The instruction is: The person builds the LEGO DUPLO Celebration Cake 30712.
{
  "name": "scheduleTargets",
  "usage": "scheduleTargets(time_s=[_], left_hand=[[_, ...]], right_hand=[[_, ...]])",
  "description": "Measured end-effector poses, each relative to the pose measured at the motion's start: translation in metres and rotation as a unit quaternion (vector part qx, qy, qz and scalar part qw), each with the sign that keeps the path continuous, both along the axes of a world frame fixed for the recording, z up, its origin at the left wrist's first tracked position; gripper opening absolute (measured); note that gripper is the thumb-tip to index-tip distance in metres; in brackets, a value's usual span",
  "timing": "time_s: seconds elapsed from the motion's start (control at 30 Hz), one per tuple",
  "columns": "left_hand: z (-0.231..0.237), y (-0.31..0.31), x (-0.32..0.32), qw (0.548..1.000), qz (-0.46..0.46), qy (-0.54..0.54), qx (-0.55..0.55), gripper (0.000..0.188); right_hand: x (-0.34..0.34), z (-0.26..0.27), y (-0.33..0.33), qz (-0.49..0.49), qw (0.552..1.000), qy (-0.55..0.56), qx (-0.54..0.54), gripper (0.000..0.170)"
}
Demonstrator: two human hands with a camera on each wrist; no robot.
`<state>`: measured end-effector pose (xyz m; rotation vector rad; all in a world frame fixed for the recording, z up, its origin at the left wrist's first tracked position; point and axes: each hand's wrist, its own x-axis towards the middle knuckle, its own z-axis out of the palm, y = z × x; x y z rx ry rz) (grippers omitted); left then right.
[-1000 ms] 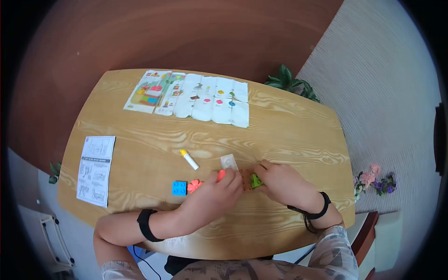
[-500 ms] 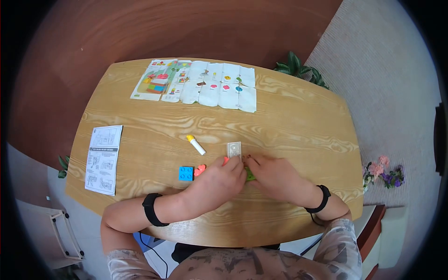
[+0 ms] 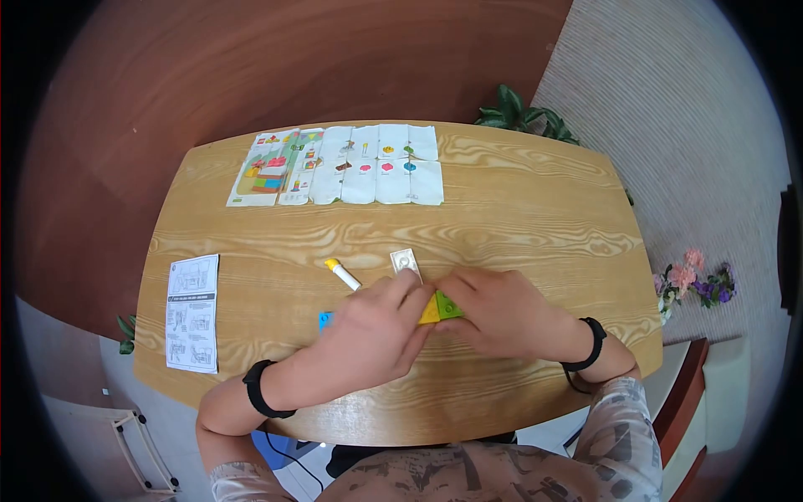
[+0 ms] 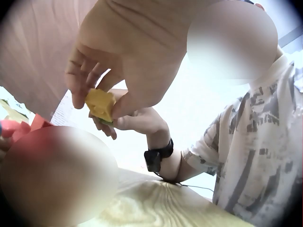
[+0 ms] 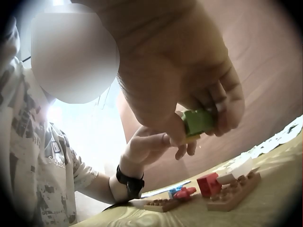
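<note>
My left hand (image 3: 372, 326) pinches a yellow toy brick (image 4: 100, 104) between thumb and fingers. A green toy brick (image 5: 199, 121) is gripped by my right hand (image 3: 506, 309), its thumb on one side. The two bricks meet between the hands, raised over the table in both wrist views. Under them lie brown studded plates (image 5: 236, 191), hidden by the hands in the head view. Beside these, a red brick (image 5: 208, 184) and a red flower-shaped piece (image 5: 184, 193) show in the right wrist view.
A white brick (image 3: 404, 261) and a white candle piece with a yellow tip (image 3: 341, 273) lie beyond the hands. A blue brick (image 3: 326, 320) peeks out left of the left hand. A colour instruction sheet (image 3: 360, 167) is spread at the back, a black-and-white leaflet (image 3: 192, 314) at the left.
The green brick has come up off the brown plate in my right hand. My left hand has moved from beside the red piece and now holds the yellow brick against it.
</note>
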<state>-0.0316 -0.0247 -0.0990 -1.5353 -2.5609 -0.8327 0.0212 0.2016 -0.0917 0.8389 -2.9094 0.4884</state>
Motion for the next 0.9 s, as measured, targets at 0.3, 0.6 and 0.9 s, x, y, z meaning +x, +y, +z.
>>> scheduleTargets(time_s=[0.3,0.6,0.9], left_hand=[[0.019,-0.004,-0.002,0.963,-0.012,-0.220,0.158,0.042],[0.006,0.000,-0.004,0.954,-0.014,-0.226,0.198,0.047],[0.011,0.000,-0.005,0.959,-0.030,-0.236,0.151,0.039]], right_hand=[[0.008,0.017,0.001,-0.009,0.990,0.093,-0.104,0.047],[0.010,0.020,-0.002,0.009,0.994,0.104,-0.030,0.055],[0.011,0.018,0.001,0.034,0.998,0.031,-0.038,0.086]])
